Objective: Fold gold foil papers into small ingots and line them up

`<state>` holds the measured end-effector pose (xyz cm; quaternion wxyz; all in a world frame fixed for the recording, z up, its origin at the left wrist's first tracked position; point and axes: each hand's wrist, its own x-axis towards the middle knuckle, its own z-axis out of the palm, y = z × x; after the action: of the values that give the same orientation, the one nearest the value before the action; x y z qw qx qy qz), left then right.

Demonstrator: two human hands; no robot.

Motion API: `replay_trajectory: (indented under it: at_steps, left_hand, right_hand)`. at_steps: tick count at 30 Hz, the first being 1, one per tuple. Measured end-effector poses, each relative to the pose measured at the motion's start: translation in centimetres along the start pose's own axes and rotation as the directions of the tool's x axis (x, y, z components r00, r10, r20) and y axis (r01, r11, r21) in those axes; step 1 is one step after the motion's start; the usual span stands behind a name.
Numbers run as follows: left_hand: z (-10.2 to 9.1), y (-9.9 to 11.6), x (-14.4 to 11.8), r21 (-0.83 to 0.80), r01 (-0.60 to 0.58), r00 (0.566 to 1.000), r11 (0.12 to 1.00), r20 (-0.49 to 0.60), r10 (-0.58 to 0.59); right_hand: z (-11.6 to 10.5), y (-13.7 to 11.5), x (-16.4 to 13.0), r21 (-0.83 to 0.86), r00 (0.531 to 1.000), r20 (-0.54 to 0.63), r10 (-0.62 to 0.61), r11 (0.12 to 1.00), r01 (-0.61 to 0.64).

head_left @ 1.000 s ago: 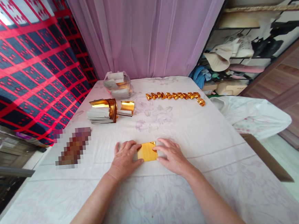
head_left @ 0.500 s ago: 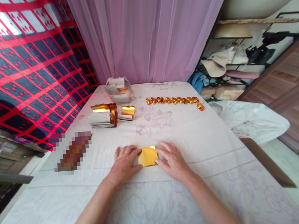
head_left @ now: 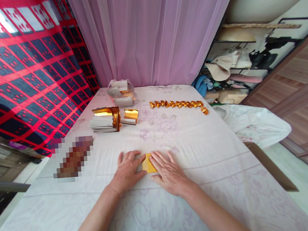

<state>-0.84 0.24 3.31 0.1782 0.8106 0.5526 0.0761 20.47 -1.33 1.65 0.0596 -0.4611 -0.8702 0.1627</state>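
Note:
A small piece of gold foil paper (head_left: 147,164) lies flat on the tablecloth between my hands. My left hand (head_left: 130,168) rests open at its left edge, thumb and fingertips touching it. Spread flat, my right hand (head_left: 167,169) covers the paper's right part with its fingertips, hiding that side. Farther back stand a stack of gold and white foil sheets (head_left: 105,120) and a single curled sheet (head_left: 130,116). A row of folded gold foil pieces (head_left: 178,104) runs along the back right.
Behind the stack sits a clear plastic bag of more sheets (head_left: 121,93). A blurred-out reddish item (head_left: 74,157) lies at the left. A purple curtain (head_left: 147,34) hangs behind the table; a shelf of hats and shoes (head_left: 235,59) and a white plastic bag (head_left: 261,123) are at the right.
My right hand has slid left and flattened over the paper, covering its right part. Less of the gold paper shows. My left hand has stayed in place; the view has shifted slightly.

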Motion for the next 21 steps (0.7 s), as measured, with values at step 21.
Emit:
replay_trajectory:
  at_steps: [21]
  left_hand:
    - [0.5,-0.3,0.0,0.009,0.010,1.000,1.000,0.016,-0.011]
  right_hand:
    - [-0.1,-1.2,-1.9,-0.017,0.996,0.030,-0.088,0.996,0.089]
